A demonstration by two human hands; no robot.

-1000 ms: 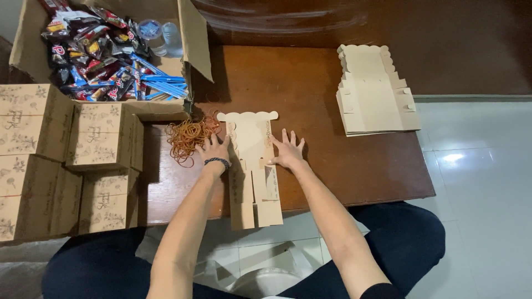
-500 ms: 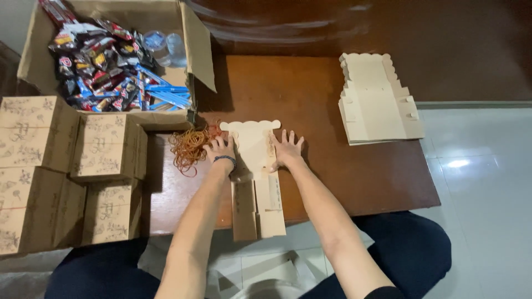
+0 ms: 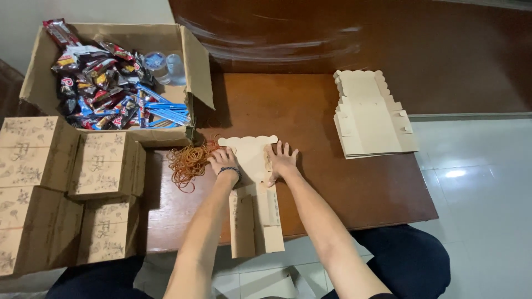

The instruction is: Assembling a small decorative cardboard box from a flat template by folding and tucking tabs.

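Head camera, looking down at a brown wooden table [image 3: 332,182] and two bare forearms reaching up from the bottom of the frame; at centre lies a flat, unfolded cardboard box blank [image 3: 252,194] with a scalloped top edge, its lower end hanging over the near table edge. The left hand [image 3: 224,161], a dark band on its wrist, lies open and palm-down on the blank's upper left part; the right hand [image 3: 281,160] lies open, fingers spread, on its upper right part; neither grips anything, both press the card flat.

Just left of the left hand sits a loose pile of orange rubber bands [image 3: 188,161]; in the upper left an open carton [image 3: 194,66] holds wrapped snacks [image 3: 105,83] and small water cups; along the left edge stand folded, printed cardboard boxes [image 3: 61,182]; at right of centre rests a stack of flat blanks [image 3: 371,116], well apart from the hands.

Judging from this, the step in hand is the start of folding one blank into a box; the next move seems to call for lifting side panels along their creases while one palm steadies the base.
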